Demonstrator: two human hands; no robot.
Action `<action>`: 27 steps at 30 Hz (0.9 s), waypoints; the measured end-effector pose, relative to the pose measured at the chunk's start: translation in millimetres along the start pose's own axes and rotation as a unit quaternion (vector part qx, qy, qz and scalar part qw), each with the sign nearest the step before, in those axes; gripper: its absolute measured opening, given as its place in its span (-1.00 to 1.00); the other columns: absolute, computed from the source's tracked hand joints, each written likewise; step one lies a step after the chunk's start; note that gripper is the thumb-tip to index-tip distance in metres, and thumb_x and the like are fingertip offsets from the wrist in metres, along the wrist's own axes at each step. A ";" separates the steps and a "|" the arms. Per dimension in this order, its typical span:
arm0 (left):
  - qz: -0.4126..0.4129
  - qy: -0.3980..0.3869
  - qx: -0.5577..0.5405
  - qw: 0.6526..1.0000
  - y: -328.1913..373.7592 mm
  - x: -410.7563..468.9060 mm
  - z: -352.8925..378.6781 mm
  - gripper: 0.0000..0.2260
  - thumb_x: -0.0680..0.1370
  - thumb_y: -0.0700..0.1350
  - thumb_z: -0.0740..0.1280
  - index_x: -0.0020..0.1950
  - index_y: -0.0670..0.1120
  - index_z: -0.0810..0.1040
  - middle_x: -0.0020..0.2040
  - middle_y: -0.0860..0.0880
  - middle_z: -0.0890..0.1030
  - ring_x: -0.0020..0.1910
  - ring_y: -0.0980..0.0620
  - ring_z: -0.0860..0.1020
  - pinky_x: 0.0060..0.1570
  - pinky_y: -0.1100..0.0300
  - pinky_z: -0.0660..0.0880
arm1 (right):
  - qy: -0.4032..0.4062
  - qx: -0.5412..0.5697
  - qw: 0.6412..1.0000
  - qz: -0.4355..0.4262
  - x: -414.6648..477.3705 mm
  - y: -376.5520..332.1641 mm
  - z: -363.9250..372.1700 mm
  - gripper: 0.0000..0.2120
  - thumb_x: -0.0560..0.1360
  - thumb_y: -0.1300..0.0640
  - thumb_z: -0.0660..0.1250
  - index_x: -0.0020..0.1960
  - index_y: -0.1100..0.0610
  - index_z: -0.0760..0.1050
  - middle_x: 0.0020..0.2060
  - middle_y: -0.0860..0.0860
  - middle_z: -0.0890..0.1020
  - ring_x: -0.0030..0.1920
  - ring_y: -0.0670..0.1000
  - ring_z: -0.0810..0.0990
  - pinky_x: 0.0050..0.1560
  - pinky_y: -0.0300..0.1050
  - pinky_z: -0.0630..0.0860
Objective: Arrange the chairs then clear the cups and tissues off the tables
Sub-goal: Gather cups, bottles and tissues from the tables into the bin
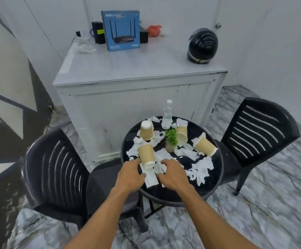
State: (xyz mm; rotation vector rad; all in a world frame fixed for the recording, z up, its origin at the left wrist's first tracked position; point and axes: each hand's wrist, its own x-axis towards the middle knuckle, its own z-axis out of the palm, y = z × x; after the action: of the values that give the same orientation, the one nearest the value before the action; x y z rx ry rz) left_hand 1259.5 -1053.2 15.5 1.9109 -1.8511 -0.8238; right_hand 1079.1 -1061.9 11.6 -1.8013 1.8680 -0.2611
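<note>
While both my hands hover over the near edge of the round black table [164, 194], a brown paper cup [147, 156] lies on its side between them, its mouth turned toward me. My left hand [131, 174] sits just left of that cup's rim with the fingers curved. I cannot tell whether it grips the cup or only touches the long tissue strip [150, 178] under it. My right hand [173, 174] has its fingers and thumb curled round a crumpled tissue [159, 168] just right of the cup.

Farther in, an upturned cup [146, 131] stands on the far left of the table. A tilted cup [182, 136] leans beside the small green plant [171, 136] in the middle. A fourth cup [204, 146] lies on its side at the right. Torn white tissues [201, 168] are scattered across the table around all of them, and a clear water bottle [167, 114] stands at the far edge.

One black slatted chair [56, 168] sits close against the table on the left, and another chair [259, 130] on the right. Beyond the table is a white cabinet [137, 69], which carries a blue router box [121, 30] and a black helmet [202, 45].
</note>
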 end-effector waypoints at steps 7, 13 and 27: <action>-0.004 -0.006 -0.005 1.000 -14.4 58.4 -9.5 -0.58 0.48 -0.07 0.40 0.34 0.04 0.49 0.20 0.07 0.55 0.23 0.00 0.51 0.08 0.16 0.44 | -0.001 0.027 0.999 0.022 56.3 -22.9 19.3 -0.33 0.43 -0.13 0.40 0.46 0.05 0.32 0.24 0.05 0.50 0.26 0.12 0.48 0.18 0.04 0.50; -0.026 -0.017 0.024 0.999 -24.1 126.0 -8.6 -0.49 0.48 -0.01 0.38 0.43 0.02 0.42 0.34 0.00 0.51 0.36 -0.08 0.44 0.28 -0.05 0.46 | -0.010 0.020 0.999 0.039 115.4 -33.5 40.8 -0.25 0.33 -0.24 0.46 0.36 0.11 0.30 0.19 0.08 0.47 0.20 0.15 0.48 0.12 0.04 0.51; -0.036 -0.008 0.060 0.998 11.2 308.3 30.4 -0.16 0.38 -0.03 0.51 0.57 -0.01 0.16 0.50 -0.05 0.29 0.44 -0.14 0.30 0.39 -0.09 0.35 | -0.062 0.031 0.995 0.070 202.1 -7.2 80.3 -0.13 0.30 -0.21 0.51 0.41 0.14 0.20 0.22 0.07 0.46 0.20 0.14 0.49 0.10 0.03 0.50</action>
State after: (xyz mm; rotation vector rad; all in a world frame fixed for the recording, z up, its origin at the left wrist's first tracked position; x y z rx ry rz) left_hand 1224.0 -1354.0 -50.6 2.0602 -1.8890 -0.7681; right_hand 1130.3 -1241.4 -100.2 -1.6011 1.8673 -0.1518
